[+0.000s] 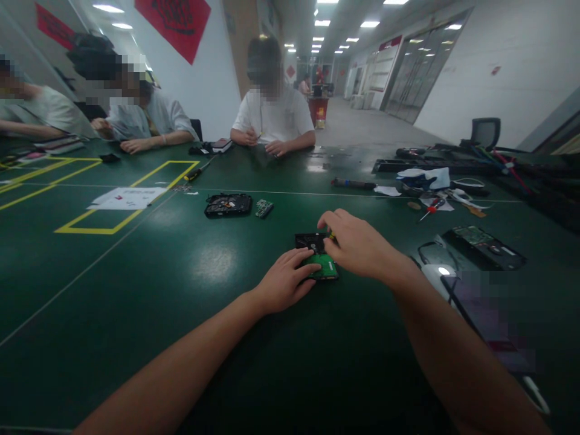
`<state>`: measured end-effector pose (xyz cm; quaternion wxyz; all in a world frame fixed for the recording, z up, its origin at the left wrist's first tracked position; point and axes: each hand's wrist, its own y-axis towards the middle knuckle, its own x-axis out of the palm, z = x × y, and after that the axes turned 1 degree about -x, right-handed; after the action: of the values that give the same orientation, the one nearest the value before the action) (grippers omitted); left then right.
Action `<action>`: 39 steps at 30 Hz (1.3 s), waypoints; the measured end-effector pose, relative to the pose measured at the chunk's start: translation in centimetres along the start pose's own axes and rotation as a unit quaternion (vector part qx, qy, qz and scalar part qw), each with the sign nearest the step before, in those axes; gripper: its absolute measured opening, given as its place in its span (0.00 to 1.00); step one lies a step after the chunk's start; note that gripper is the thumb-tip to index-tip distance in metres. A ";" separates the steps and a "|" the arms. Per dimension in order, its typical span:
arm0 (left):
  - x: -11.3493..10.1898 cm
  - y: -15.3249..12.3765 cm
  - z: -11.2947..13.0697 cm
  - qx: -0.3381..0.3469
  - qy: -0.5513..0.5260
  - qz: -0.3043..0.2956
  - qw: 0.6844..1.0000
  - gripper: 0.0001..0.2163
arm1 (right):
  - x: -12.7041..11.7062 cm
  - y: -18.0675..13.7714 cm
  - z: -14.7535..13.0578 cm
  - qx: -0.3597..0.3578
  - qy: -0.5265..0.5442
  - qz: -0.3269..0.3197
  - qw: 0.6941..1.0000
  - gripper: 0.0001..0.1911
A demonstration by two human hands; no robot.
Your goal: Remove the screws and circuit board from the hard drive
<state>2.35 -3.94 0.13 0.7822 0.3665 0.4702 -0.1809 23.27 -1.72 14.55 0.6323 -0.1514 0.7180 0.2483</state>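
Note:
A hard drive (330, 270) lies on the green table in front of me, its green circuit board and black casing facing up. My left hand (286, 275) steadies it from the left, fingers across the board and thumb along the near edge. Above its right side, my right hand (356, 241) is closed around a screwdriver (332, 234); only a bit of its yellow-and-black handle shows between the fingers. The screwdriver's tip is hidden by the hand. Part of the drive lies beneath my left fingers.
Beyond my hands lie an opened drive casing (228, 205) and a small circuit board (264, 208). Another screwdriver (194, 174) and a paper sheet (127, 198) are farther left. At right are another drive (484, 246), a phone-like device (487, 320) and cables. Several people sit across the table.

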 end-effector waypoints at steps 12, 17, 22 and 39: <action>0.0 0.0 0.0 0.001 0.008 -0.001 1.000 0.17 | -0.7 -0.4 -0.4 -0.005 -0.004 -0.017 1.000 0.08; 0.0 -0.1 -0.1 -0.001 0.006 0.000 1.000 0.18 | -0.6 -0.4 0.1 -0.035 0.029 -0.020 0.999 0.09; 0.1 -0.1 -0.2 0.002 0.006 -0.003 1.000 0.17 | -0.6 -0.3 0.4 -0.027 0.038 -0.011 0.999 0.07; 0.1 -0.1 -0.2 0.000 0.003 -0.001 1.000 0.18 | -1.0 -0.9 0.8 -0.063 0.043 -0.034 0.997 0.10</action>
<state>2.22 -3.88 -0.03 0.7806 0.3667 0.4728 -0.1809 24.50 -2.11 15.29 0.5983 -0.2255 0.7219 0.2647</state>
